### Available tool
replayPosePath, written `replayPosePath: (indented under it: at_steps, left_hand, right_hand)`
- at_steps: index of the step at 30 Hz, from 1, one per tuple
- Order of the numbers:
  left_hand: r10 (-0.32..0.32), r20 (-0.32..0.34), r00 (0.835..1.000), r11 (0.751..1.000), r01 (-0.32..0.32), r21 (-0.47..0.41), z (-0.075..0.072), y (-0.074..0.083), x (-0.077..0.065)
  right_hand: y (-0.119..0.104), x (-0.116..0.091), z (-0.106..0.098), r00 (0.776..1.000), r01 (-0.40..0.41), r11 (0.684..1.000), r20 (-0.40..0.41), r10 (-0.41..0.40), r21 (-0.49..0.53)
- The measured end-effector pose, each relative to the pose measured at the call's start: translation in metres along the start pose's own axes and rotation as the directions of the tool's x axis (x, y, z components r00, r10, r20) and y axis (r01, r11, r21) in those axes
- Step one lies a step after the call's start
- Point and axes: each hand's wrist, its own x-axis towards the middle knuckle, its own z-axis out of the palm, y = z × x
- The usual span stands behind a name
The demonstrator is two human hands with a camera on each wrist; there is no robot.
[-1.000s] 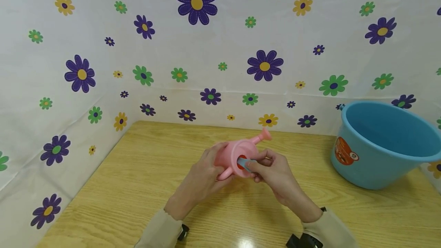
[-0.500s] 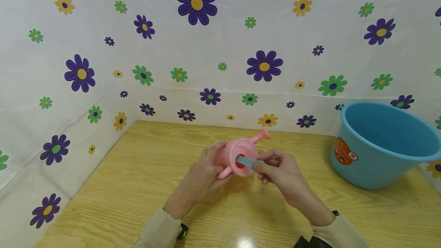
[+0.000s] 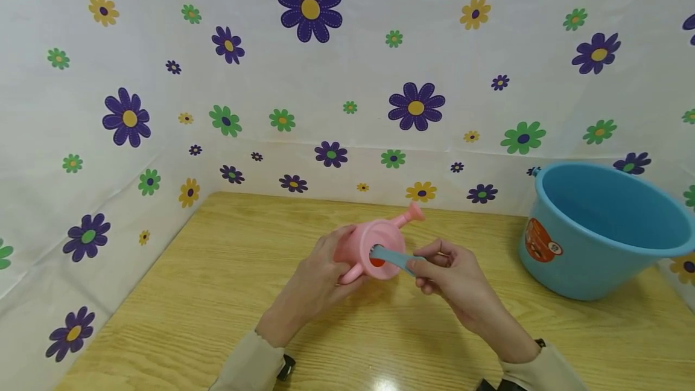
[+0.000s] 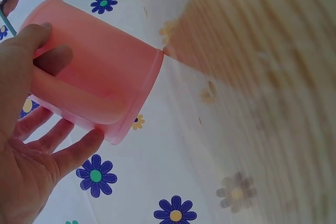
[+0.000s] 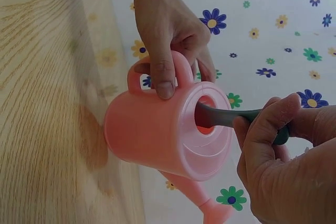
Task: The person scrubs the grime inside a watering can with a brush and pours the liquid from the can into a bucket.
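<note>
A pink toy watering can [image 3: 353, 249] is tilted, its round top opening facing me and its spout pointing to the far right. My left hand [image 3: 312, 282] grips it round the body and handle, fingers spread along the side in the left wrist view. From the opening sticks out a slim blue-grey handle [image 5: 231, 117]. My right hand [image 3: 461, 282] pinches its outer end between thumb and fingers. The far end of this tool lies inside the can, mostly hidden, so its kind is unclear. Something red shows within the opening.
A large light-blue bucket [image 3: 581, 258] with an orange label stands on the right of the wooden table [image 3: 179, 312]. A white cloth [image 3: 250, 77] with printed flowers rises behind the table and on its left.
My right hand has moved right, drawing the blue-grey handle out of the can, so more of its length shows. My left hand and the watering can stay nearly in place.
</note>
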Motion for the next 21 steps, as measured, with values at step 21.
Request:
replayPosePath:
  at_steps: [21]
  left_hand:
    - [0.007, 0.003, 1.000, 1.000, -0.007, 0.003, -0.001, 0.000, -0.001]
  right_hand:
    - [0.002, 0.007, 0.012, 0.985, 0.175, 0.931, 0.064, -0.163, -0.322]
